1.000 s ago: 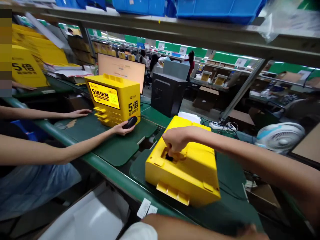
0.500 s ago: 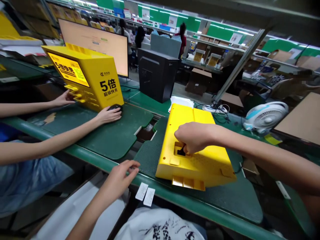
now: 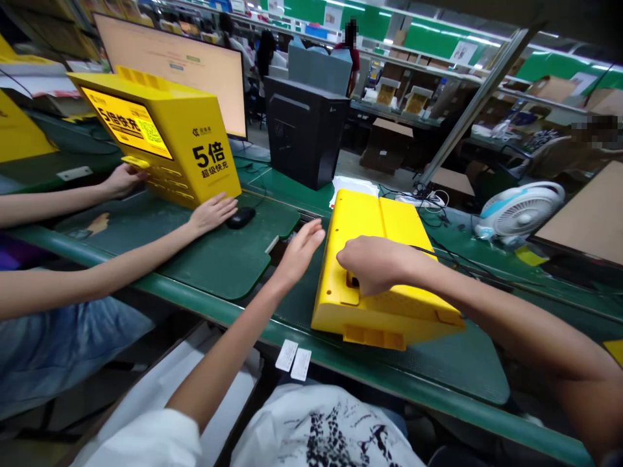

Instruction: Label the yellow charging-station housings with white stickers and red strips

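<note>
A yellow plastic charging-station casing lies on its back on a dark green mat. My right hand is curled over a cutout near the casing's left edge, with a small black part barely showing under the fingers. My left hand hovers just left of the casing, its fingers apart and holding nothing. Two white paper labels lie on the bench's green edge below that hand.
A co-worker's hands rest beside an upright yellow charging station and a black mouse on another mat. Behind stand a monitor and a black computer tower. A white fan and cables sit to the right.
My left hand has moved up from the bench edge to beside the casing. My right hand now covers the cutout. The co-worker's hand has left the mouse.
</note>
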A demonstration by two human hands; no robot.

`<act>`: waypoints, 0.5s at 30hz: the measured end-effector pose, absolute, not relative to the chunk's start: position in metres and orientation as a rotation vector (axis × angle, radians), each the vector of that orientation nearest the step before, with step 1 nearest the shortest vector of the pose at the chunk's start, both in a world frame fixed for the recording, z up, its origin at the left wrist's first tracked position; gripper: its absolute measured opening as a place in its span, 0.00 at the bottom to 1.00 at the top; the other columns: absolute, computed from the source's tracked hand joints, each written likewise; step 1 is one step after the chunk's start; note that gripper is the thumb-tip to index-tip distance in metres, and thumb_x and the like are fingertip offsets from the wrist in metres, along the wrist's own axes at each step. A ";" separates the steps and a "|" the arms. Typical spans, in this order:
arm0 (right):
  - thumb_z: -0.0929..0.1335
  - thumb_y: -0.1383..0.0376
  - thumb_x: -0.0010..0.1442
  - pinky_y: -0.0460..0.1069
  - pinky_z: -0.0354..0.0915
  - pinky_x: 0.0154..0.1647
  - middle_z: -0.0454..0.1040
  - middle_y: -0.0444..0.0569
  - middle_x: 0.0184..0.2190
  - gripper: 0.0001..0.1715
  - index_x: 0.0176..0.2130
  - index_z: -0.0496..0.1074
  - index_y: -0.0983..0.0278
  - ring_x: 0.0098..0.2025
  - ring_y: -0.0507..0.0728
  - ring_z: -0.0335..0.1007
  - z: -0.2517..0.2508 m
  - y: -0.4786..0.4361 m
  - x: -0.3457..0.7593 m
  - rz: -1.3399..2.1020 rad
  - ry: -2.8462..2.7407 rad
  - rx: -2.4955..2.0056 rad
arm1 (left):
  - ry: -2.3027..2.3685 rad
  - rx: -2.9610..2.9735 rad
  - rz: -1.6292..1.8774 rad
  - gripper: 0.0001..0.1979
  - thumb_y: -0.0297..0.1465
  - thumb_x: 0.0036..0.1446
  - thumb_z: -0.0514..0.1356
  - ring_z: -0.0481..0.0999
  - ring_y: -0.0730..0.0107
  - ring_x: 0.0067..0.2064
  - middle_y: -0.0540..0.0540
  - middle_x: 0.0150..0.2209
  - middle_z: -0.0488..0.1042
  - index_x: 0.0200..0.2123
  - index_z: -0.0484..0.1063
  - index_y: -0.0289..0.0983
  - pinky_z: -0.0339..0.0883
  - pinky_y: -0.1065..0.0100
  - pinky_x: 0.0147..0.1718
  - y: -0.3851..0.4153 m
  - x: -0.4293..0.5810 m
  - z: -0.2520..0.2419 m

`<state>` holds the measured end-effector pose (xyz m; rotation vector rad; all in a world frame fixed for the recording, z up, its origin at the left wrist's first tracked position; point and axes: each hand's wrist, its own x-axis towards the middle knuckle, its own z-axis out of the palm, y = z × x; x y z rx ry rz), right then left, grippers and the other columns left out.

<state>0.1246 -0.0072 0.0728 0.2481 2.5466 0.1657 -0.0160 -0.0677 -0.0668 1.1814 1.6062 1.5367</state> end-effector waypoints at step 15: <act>0.73 0.39 0.50 0.42 0.48 0.13 0.71 0.46 0.18 0.34 0.32 0.75 0.69 0.13 0.46 0.54 -0.133 -0.189 0.221 -2.567 1.330 1.711 | 1.228 1.382 1.654 0.40 0.36 0.51 0.60 0.42 0.45 0.73 0.43 0.71 0.52 0.68 0.56 0.40 0.42 0.43 0.71 -0.019 -0.004 -0.094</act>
